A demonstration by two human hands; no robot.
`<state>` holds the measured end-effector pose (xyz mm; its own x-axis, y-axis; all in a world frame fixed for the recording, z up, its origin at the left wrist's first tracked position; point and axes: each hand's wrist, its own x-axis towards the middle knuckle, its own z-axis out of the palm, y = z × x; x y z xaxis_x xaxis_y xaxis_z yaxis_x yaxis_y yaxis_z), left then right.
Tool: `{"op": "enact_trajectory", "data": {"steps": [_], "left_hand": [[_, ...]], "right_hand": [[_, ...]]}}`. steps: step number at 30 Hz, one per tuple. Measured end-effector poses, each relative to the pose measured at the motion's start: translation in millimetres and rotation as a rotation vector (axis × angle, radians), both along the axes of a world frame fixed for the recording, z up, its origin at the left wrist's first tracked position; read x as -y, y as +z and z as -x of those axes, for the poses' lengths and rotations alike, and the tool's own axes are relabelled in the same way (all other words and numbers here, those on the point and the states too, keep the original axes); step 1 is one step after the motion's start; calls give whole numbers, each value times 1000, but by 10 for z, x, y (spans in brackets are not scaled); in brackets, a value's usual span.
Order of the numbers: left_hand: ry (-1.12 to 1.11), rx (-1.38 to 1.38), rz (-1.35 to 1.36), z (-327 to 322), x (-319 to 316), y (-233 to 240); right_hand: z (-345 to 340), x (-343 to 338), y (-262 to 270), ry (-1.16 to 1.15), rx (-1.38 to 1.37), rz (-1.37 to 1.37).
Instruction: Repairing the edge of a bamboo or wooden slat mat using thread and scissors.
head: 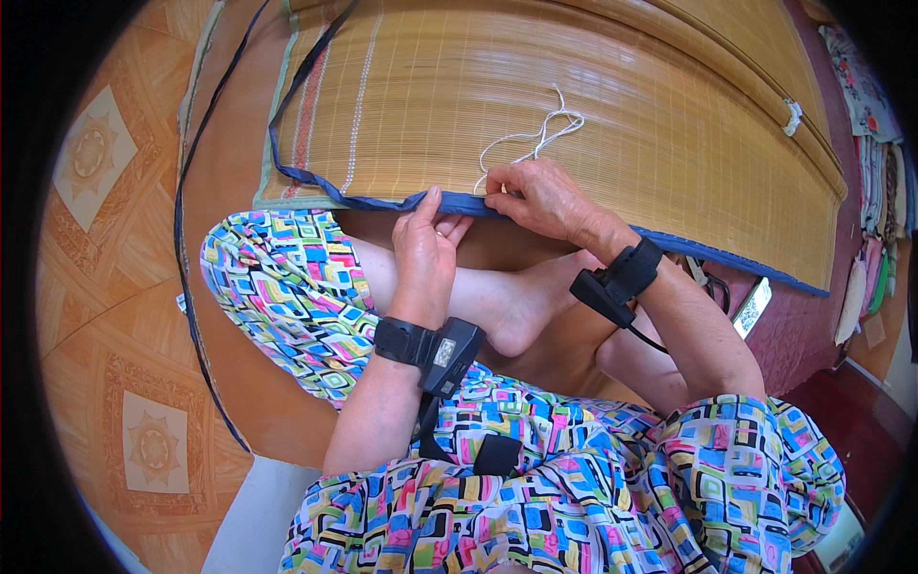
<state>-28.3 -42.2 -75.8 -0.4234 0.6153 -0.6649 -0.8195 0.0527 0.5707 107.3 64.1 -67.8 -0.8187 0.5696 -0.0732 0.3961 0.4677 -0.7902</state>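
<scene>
A slatted bamboo mat (430, 93) lies in front of me, with a blue fabric strip (459, 204) along its near edge. My left hand (424, 251) pinches the strip and mat edge, thumb on top and fingers underneath. Just to the right, my right hand (538, 199) has its thumb and forefinger closed at the same strip; any needle there is hidden. White thread (570, 123) loops over the mat beyond my right hand, and one strand runs down to the edge near its fingertips. On the left, the strip's loose length (305, 72) trails up across the mat.
My crossed legs (459, 287) lie under the near edge. A rolled or folded part of the mat (717, 54) rises at the far side. At right are a phone-like device (753, 308) showing a printed code and folded cloths (871, 172). A dark cord (181, 215) runs along the left.
</scene>
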Motion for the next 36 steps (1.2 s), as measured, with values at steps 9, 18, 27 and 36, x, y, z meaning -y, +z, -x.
{"op": "enact_trajectory", "data": {"steps": [9,18,27,36], "left_hand": [[0,-9,-7,3,1,-15],[23,-6,12,-6,-19,-23],[25,-73,106,21,3,-67],[15,-93,78,20,14,-74]], "right_hand": [[26,-14,70,16,60,8],[51,-46,51,44,-23,-69],[216,-29,225,74,162,-308],[413,129,421,184,259,-537]]}}
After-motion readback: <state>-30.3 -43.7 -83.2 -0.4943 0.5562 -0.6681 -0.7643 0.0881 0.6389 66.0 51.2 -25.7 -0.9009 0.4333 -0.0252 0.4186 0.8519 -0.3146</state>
